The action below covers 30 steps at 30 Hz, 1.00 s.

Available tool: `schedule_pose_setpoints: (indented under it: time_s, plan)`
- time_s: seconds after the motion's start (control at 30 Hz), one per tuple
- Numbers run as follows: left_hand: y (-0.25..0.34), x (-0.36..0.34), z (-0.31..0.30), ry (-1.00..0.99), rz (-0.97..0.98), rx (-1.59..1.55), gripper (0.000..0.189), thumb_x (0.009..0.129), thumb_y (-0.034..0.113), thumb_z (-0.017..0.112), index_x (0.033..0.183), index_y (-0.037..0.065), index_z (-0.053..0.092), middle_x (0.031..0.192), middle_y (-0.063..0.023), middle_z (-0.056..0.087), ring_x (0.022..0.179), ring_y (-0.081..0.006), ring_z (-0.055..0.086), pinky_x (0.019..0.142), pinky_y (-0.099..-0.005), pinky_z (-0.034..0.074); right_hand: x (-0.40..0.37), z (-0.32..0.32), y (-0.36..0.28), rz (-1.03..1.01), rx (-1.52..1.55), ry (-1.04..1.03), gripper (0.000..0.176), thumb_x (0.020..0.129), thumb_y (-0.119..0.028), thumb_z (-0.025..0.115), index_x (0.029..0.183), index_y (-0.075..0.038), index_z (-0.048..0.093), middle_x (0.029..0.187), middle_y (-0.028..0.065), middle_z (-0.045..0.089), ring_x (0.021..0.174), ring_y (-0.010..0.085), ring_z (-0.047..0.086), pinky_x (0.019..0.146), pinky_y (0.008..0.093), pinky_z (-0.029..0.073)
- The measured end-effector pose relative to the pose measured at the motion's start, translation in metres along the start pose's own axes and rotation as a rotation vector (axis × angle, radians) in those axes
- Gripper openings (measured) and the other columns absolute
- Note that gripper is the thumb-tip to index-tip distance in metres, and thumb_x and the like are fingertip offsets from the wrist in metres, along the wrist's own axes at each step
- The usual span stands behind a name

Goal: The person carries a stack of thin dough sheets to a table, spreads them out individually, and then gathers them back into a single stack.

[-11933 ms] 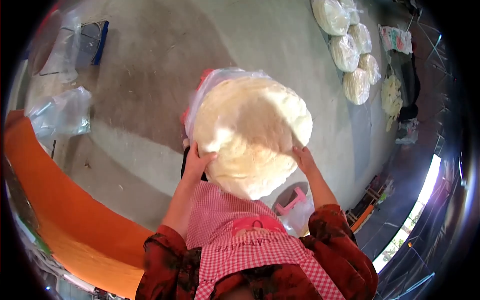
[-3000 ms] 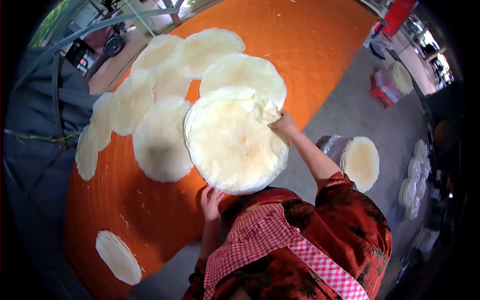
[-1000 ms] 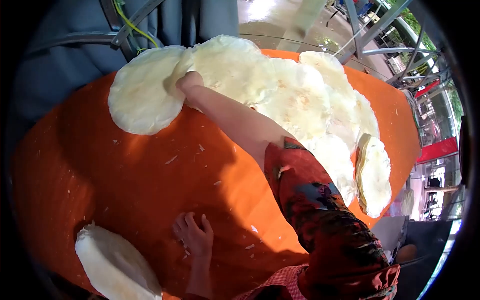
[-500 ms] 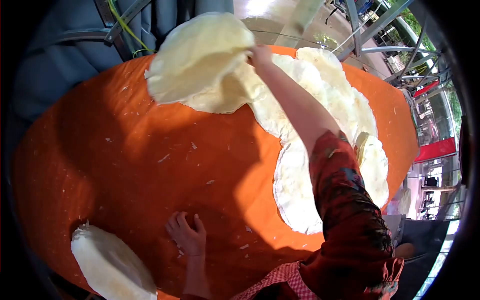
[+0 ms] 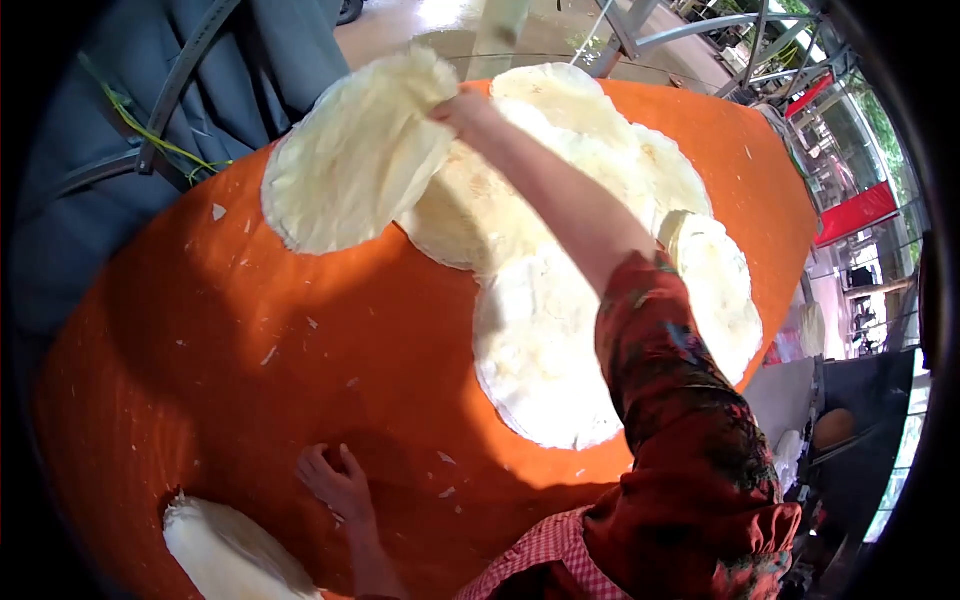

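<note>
My right hand (image 5: 466, 112) pinches the right edge of a large, thin, round flatbread (image 5: 350, 160) at the table's far edge. This flatbread hangs tilted, its lower left side over the orange cloth and its right side partly in front of another flatbread (image 5: 460, 215). Other pale flatbreads (image 5: 545, 340) overlap one another beneath and beside my right forearm. My left hand (image 5: 338, 485) rests low on the cloth with fingers slightly bent and apart, holding nothing. Left of it, at the near edge, lies a thick stack of flatbreads (image 5: 235, 550), partly cut off by the view.
An orange cloth (image 5: 250, 390) covers the table, with small dry crumbs and flakes scattered over it. Grey-blue draped sheeting (image 5: 70, 220) and a metal frame (image 5: 185, 90) stand beyond the far left edge. More metal bars (image 5: 700, 32) rise behind the table at right.
My right hand has carried its flatbread leftward and lower, and the flatbread has opened from a curved fold to a flatter sheet. My left hand stays on the cloth. The view has turned slightly.
</note>
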State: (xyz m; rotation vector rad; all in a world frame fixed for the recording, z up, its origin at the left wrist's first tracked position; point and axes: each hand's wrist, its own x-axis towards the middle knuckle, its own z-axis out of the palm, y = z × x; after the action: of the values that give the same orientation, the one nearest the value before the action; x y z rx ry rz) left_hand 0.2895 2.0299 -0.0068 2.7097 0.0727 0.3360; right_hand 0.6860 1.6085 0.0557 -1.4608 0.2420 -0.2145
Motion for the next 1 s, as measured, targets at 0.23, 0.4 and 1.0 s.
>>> schedule_pose_setpoints:
  time_s: [0.23, 0.4, 1.0]
  plan:
    - [0.005, -0.003, 0.004, 0.032, -0.019, 0.048, 0.02, 0.086, 0.019, 0.061, 0.093, 0.004, 0.051, 0.096, -0.0155, 0.05, 0.092, -0.0336, 0.048, 0.076, -0.0452, 0.043, -0.066, -0.205, 0.022, 0.274, -0.806, 0.245, 0.036, 0.065, -0.012, 0.073, 0.094, 0.009, 0.065, 0.092, 0.0189, 0.067, 0.08, 0.03, 0.067, 0.073, 0.0399, 0.054]
    - [0.012, -0.003, 0.004, 0.061, 0.008, 0.078, 0.02, 0.085, 0.018, 0.061, 0.093, 0.003, 0.051, 0.095, -0.0158, 0.05, 0.091, -0.0344, 0.048, 0.079, -0.0457, 0.042, -0.092, -0.203, 0.035, 0.259, -1.205, 0.414, 0.046, 0.059, -0.017, 0.08, 0.095, 0.008, 0.065, 0.094, 0.0215, 0.066, 0.08, 0.0297, 0.067, 0.067, 0.037, 0.054]
    - [-0.008, -0.013, 0.016, 0.119, 0.089, 0.11, 0.023, 0.086, 0.022, 0.062, 0.095, 0.002, 0.054, 0.097, -0.0165, 0.054, 0.095, -0.0349, 0.05, 0.082, -0.0458, 0.042, -0.292, -0.215, -0.181, 0.325, 0.261, -0.01, 0.03, 0.08, -0.004, 0.061, 0.109, 0.004, 0.06, 0.11, 0.0178, 0.063, 0.097, 0.0248, 0.063, 0.094, 0.0399, 0.048]
